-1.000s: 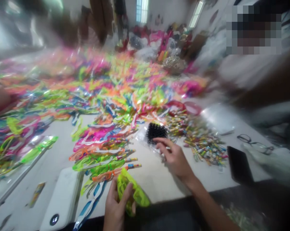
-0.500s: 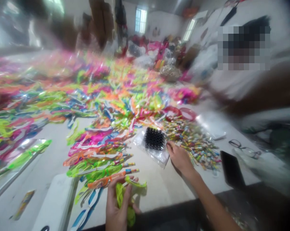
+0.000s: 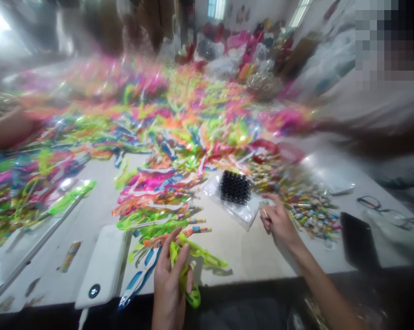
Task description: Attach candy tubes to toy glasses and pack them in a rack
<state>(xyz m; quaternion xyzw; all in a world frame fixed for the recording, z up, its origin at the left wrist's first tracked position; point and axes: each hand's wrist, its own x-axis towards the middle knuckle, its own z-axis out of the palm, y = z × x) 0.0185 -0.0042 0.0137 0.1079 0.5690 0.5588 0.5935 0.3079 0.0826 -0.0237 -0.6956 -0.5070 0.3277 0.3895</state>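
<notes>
Yellow-green plastic piece (image 3: 206, 255), apparently eyewear, sits in the left hand (image 3: 171, 275).

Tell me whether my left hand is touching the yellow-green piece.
Touching. The head view shows the left hand gripping the yellow-green piece, with the thumb lying across it.
</notes>
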